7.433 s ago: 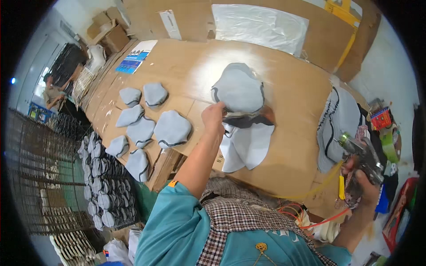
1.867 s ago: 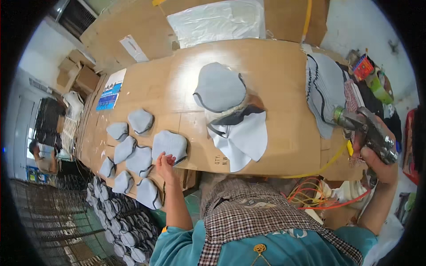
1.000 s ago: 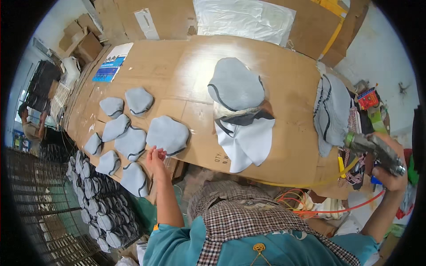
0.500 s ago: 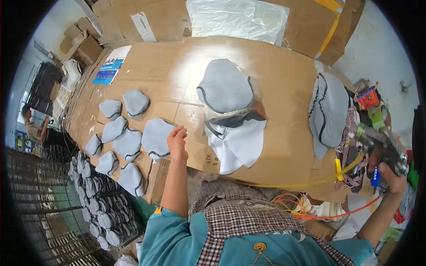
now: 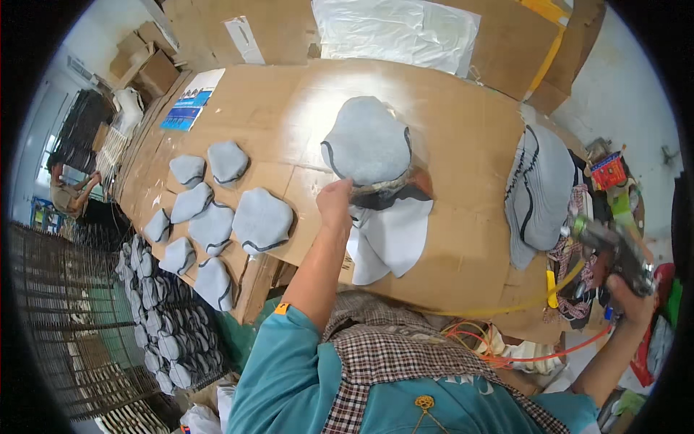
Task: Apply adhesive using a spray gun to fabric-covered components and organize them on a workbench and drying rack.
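A large grey fabric piece [image 5: 367, 141] with dark edging lies in the middle of the cardboard-covered table, on a shiny patch. My left hand [image 5: 336, 202] is at its lower left edge, fingers closed on the rim. Below it, partly tucked under, lie white panels [image 5: 394, 242] with a black strip [image 5: 390, 197]. Off to the right, my right hand [image 5: 630, 296] grips a metal spray gun [image 5: 614, 249] with a green part at its front. A yellow hose [image 5: 506, 311] trails near it. The spray gun is held up, apart from the fabric piece.
Several smaller grey pieces [image 5: 211, 226] are spread at the left. A stack of grey pieces [image 5: 538, 195] stands at the right, beside cluttered tools and cords [image 5: 607, 173]. Wire racks with grey pieces [image 5: 170, 325] are at lower left. Another person [image 5: 69, 192] works at far left.
My left hand has moved right, from beside the smaller grey pieces to the big piece's lower edge. My right hand with the spray gun has moved slightly down and left.
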Demonstrator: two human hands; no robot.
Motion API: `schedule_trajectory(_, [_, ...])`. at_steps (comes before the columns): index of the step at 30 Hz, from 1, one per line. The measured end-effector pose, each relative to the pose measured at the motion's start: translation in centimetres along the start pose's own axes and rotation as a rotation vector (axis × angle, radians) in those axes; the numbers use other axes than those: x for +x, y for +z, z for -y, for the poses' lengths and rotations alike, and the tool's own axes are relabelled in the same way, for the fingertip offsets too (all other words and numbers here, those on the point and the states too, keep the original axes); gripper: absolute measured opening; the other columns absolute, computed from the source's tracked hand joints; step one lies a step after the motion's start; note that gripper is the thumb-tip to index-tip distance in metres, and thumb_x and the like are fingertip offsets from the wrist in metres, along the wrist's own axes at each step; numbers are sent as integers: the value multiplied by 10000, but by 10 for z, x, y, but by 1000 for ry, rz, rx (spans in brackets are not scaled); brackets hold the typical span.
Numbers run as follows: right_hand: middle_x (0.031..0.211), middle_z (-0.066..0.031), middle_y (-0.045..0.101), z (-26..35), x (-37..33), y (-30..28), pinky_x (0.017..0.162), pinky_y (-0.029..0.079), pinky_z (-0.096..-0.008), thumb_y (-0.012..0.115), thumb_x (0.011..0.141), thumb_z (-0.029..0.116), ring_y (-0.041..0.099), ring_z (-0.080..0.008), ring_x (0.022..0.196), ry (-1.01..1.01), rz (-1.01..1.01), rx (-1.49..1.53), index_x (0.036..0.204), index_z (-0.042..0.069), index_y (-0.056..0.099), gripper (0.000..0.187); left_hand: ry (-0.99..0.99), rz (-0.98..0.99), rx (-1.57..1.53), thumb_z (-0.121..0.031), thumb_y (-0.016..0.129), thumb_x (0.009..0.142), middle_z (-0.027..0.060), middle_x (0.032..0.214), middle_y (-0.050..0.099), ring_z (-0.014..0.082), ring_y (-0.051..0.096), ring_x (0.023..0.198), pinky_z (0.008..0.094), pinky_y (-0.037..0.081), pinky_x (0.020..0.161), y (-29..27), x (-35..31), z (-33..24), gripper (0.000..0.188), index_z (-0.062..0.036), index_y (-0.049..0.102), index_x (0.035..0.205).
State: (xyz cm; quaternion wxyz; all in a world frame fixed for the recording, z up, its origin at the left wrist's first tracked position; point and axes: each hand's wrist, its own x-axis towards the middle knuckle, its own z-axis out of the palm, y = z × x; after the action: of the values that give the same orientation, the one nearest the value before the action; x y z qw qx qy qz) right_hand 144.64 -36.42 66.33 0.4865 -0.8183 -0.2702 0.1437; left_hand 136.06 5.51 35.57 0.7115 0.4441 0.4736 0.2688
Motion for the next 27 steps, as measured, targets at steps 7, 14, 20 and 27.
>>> schedule_trajectory(7, [799,-120,596,-21,-15,-20,569,469,-266,754,612,403,592,-168,649,-13,-21,-115,1206,-20,475,780,-23,-67,0,-153,660,699,27,687,557,139,521,593,289,305,542,5,-3,-2,139,-65,587,779])
schedule_trajectory(14, [718,-104,584,-24,-4,-4,534,460,-259,764,621,344,556,-143,576,28,135,177,1191,-59,445,768,10,-51,-29,-134,642,715,22,673,557,136,540,606,271,298,530,3,-14,-7,109,-66,588,781])
schedule_trajectory(20, [821,-92,556,-52,26,26,630,458,-256,704,718,249,550,-150,701,-10,-23,317,1261,-36,416,677,-8,-27,-81,-153,638,732,36,697,551,158,553,643,320,353,611,10,-44,-37,132,-52,579,792])
schedule_trajectory(27, [919,-86,594,-184,85,121,735,467,-335,664,775,120,575,-183,810,142,8,191,1260,7,458,539,-93,78,-318,-205,605,777,43,739,549,218,564,787,395,400,792,-36,-94,-102,122,-97,550,767])
